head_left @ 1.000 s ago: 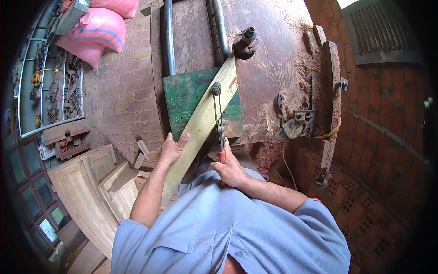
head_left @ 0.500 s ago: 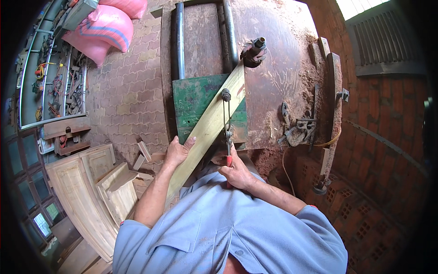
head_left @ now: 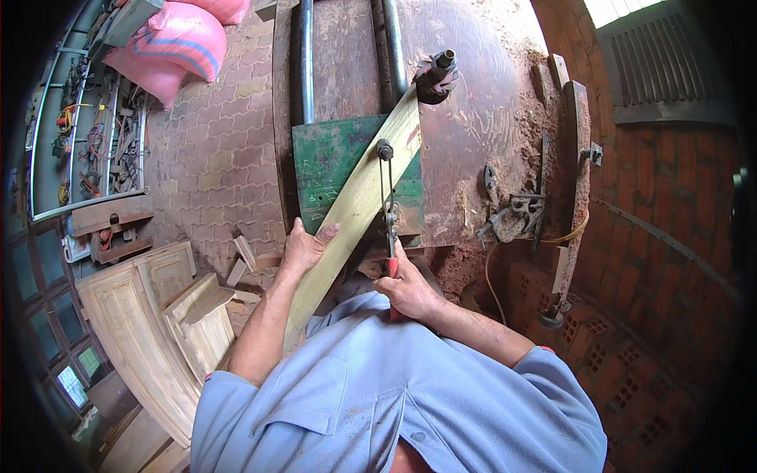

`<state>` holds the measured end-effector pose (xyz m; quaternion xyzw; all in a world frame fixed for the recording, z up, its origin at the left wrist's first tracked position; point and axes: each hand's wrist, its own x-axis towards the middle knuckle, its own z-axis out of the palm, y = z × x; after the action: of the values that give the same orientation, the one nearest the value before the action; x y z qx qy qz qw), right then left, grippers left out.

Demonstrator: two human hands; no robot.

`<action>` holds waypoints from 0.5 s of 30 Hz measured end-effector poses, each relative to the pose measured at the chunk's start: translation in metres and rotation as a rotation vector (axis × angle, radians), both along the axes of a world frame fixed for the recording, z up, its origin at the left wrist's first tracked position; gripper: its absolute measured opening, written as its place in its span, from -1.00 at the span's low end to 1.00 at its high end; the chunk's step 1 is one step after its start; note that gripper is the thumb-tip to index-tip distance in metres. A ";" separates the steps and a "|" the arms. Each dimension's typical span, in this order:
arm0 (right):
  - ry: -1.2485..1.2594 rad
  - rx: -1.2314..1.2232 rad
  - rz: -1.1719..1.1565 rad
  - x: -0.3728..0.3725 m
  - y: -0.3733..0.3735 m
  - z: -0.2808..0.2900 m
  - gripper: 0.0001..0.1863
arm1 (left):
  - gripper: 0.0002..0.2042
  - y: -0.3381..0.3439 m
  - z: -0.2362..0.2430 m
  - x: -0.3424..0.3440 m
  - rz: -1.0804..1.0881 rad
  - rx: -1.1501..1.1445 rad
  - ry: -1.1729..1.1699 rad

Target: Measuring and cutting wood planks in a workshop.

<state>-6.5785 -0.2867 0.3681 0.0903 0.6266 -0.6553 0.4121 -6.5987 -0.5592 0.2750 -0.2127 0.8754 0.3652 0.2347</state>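
A pale wooden board (head_left: 352,204) lies slantwise across a green sliding plate (head_left: 322,150), its far end right beside a dark toothed cutter head (head_left: 437,77) on an upright spindle. My left hand (head_left: 304,249) grips the board's left side near the plate's front edge, thumb on top and fingers mostly hidden. A metal toggle clamp (head_left: 389,185) presses its round foot onto the board. Around the clamp's red handle (head_left: 393,269), my right hand (head_left: 410,288) is closed, close to my shirt. The board's near end reaches down beside my left forearm.
Two steel rails (head_left: 307,63) run away from me along the sawdust-strewn machine table (head_left: 465,142). Metal parts (head_left: 516,214) lie on its right side, near a wooden fence (head_left: 580,134). Panelled wooden pieces (head_left: 142,315) lean at left. Pink sacks (head_left: 177,51) sit far left.
The whole scene sits slightly higher and further left in the picture. Both hands keep their grips on the board and the clamp handle.
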 end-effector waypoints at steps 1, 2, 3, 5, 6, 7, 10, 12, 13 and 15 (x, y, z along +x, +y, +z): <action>-0.048 0.004 0.010 -0.003 0.000 0.004 0.17 | 0.33 0.000 0.001 -0.001 0.003 0.003 0.001; -0.096 0.006 0.017 -0.005 0.000 0.006 0.18 | 0.36 0.001 0.008 -0.005 -0.007 0.014 -0.023; -0.095 0.008 0.018 -0.003 0.001 0.003 0.18 | 0.40 0.002 0.013 -0.007 -0.015 0.025 -0.048; 0.061 0.033 0.016 0.004 0.000 -0.012 0.17 | 0.41 0.002 0.003 -0.001 -0.003 -0.035 -0.017; 0.063 0.031 0.018 0.009 0.000 -0.024 0.17 | 0.42 0.002 0.000 0.001 0.005 -0.095 0.011; 0.178 0.063 0.022 0.015 -0.001 -0.037 0.16 | 0.42 0.001 -0.002 0.002 0.006 -0.097 0.013; 0.189 0.026 0.016 0.012 0.001 -0.033 0.16 | 0.37 -0.001 0.001 0.002 0.004 -0.148 0.006; 0.087 -0.041 -0.004 0.003 0.002 -0.017 0.17 | 0.15 -0.004 0.013 -0.003 -0.101 -0.092 -0.114; -0.024 -0.063 -0.001 -0.001 0.003 -0.008 0.17 | 0.15 -0.009 0.014 -0.003 -0.105 -0.094 -0.113; 0.005 0.015 0.008 0.002 0.002 -0.009 0.17 | -0.02 -0.026 0.015 0.011 -0.206 -0.071 -0.309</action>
<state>-6.5761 -0.2850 0.3595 0.0891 0.6327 -0.6492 0.4127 -6.5873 -0.5856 0.2901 -0.1835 0.8584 0.2711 0.3950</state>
